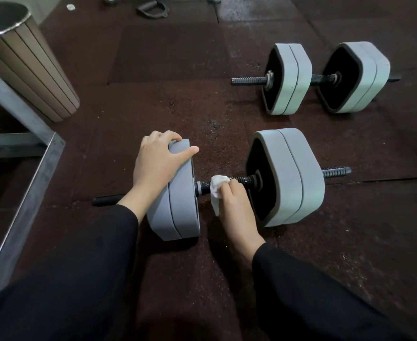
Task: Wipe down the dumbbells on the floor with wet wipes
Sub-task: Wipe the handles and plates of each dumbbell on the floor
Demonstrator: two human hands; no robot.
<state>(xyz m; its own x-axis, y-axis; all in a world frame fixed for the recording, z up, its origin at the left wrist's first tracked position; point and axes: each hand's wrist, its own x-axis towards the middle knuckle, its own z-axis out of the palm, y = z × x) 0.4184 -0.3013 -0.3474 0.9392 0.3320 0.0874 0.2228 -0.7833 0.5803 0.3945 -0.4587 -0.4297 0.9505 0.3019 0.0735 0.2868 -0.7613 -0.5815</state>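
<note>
A grey dumbbell (288,178) lies on the dark rubber floor in front of me, with two plates at each end of a black threaded bar. My left hand (157,163) rests on top of its left plates (178,207), fingers curled over the rim. My right hand (235,205) presses a white wet wipe (217,190) around the bar between the plates. A second grey dumbbell (325,77) lies farther back on the right, untouched.
A tan slatted waste bin (30,62) with a metal rim stands at the back left. A grey metal frame (28,168) runs along the left. A black cable handle (153,8) lies at the far top. Floor tiles (153,70) are dark brown rubber.
</note>
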